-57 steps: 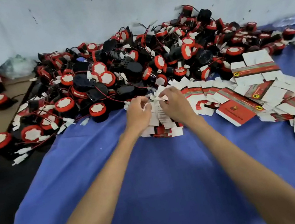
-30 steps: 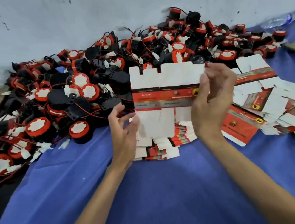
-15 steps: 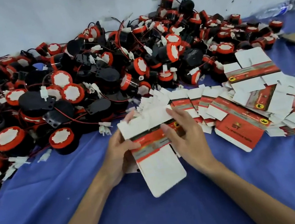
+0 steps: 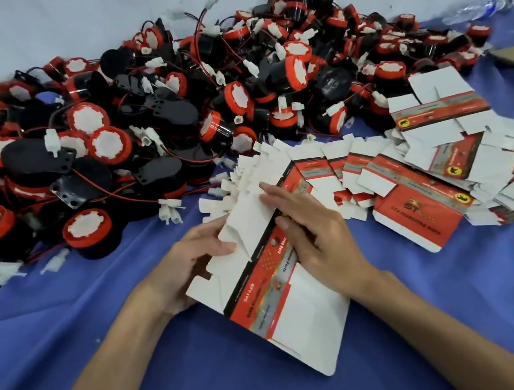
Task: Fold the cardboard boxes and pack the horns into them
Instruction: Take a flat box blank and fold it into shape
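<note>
Both forearms reach in from the bottom edge. The left hand (image 4: 189, 268) curls round the left edge of one flat cardboard box (image 4: 276, 291), thumb on a raised white flap; the right hand (image 4: 318, 239) lies over its printed red band, fingers bent and pressing, thumb on the print. That box is tilted above the blue cloth (image 4: 100, 325) on the tabletop. More flat boxes (image 4: 415, 166), too many and too overlapped to count, fan out to the right. Horns (image 4: 131, 113), black and red with white plugs, lie heaped behind, uncountable. A clear bottle (image 4: 476, 6) lies far right by the wall
</note>
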A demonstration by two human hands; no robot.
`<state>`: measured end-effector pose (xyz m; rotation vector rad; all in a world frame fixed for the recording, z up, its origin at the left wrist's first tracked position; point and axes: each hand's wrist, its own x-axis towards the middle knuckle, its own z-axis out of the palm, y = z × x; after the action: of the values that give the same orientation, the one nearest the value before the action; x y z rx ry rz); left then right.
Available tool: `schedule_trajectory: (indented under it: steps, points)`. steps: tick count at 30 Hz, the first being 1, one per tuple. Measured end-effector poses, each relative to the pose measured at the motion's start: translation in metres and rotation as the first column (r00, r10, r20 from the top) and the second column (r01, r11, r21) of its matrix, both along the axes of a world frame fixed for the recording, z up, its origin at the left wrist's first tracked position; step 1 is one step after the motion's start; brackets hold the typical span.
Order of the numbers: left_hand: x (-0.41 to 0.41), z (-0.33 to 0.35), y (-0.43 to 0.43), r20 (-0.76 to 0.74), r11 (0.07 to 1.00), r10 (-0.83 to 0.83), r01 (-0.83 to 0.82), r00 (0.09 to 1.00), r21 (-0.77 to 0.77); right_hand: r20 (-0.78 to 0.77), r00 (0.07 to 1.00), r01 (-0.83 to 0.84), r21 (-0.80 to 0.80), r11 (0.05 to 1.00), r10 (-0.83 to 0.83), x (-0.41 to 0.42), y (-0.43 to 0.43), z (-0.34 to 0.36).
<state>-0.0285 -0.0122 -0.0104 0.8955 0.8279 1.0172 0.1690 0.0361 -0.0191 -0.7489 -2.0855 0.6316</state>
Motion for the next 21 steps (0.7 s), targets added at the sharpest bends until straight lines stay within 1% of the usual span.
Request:
schedule_trajectory:
  steps: [1, 4, 5, 10, 13, 15, 18, 21]
  points:
    - [0.001, 0.003, -0.002, 0.014, 1.0, -0.015, 0.016, 1.0, -0.022, 0.027, 1.0, 0.002, -0.018, 1.0, -0.001, 0.0, 0.0, 0.0]
    - [-0.001, 0.002, -0.004, -0.067, 0.999, -0.04, 0.04, 0.997, -0.012, 0.122, 0.992, -0.023, -0.092, 0.995, 0.035, 0.002, -0.001, -0.002]
    - [-0.001, 0.001, -0.004, -0.086, 0.999, -0.048, 0.046, 0.995, -0.017, 0.13, 0.99, -0.032, -0.122, 0.992, 0.048, 0.002, -0.002, -0.002]
    - [0.005, 0.01, -0.006, -0.152, 0.999, -0.054, 0.054, 0.987, -0.01, -0.013, 0.996, -0.093, -0.241, 0.966, 0.092, 0.005, -0.007, 0.005]
    - [0.009, 0.015, -0.008, -0.153, 0.993, 0.088, -0.098, 0.984, -0.058, -0.044, 0.99, -0.138, -0.305, 0.942, 0.13, 0.005, -0.011, 0.011]
    - [0.008, 0.014, -0.008, -0.153, 0.985, 0.136, -0.151, 0.979, -0.085, -0.071, 0.986, -0.167, -0.35, 0.922, 0.152, 0.005, -0.012, 0.011]
    - [0.005, 0.013, -0.008, -0.17, 0.98, 0.137, -0.158, 0.976, -0.119, -0.126, 0.973, -0.226, -0.408, 0.884, 0.191, 0.005, -0.012, 0.011]
    - [0.004, 0.012, -0.007, -0.17, 0.983, 0.124, -0.144, 0.978, -0.114, -0.148, 0.965, -0.259, -0.438, 0.861, 0.215, 0.006, -0.012, 0.009]
